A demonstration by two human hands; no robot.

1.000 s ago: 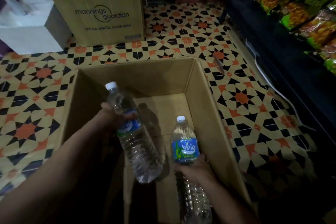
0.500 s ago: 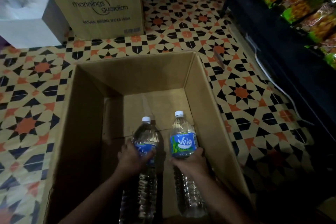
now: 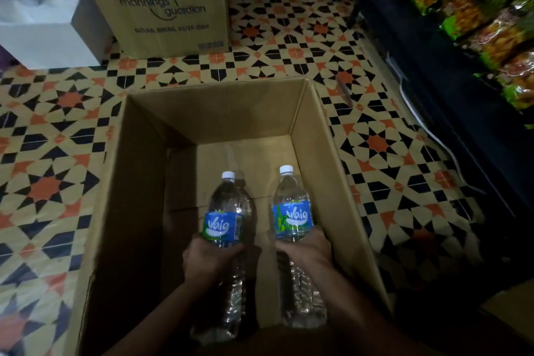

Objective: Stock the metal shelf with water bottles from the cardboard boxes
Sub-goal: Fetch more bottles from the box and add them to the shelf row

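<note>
An open cardboard box (image 3: 138, 182) stands on the patterned floor right below me. My left hand (image 3: 211, 260) grips a clear water bottle (image 3: 228, 205) with a blue label and white cap. My right hand (image 3: 306, 248) grips a second bottle (image 3: 290, 196) of the same kind beside it. Both bottles are upright inside the box, side by side and a little apart. The dark metal shelf (image 3: 450, 75) runs along the right edge.
A second cardboard box (image 3: 161, 3) printed "mannings guardian" stands at the back. A white box (image 3: 43, 35) with a plastic bag on it sits at the far left. Snack packets (image 3: 488, 26) fill the shelf's upper right. A white cable (image 3: 419, 121) lies along the shelf foot.
My left hand has brought its tilted bottle down and to the right, upright next to the right-hand bottle. The right hand has barely moved.
</note>
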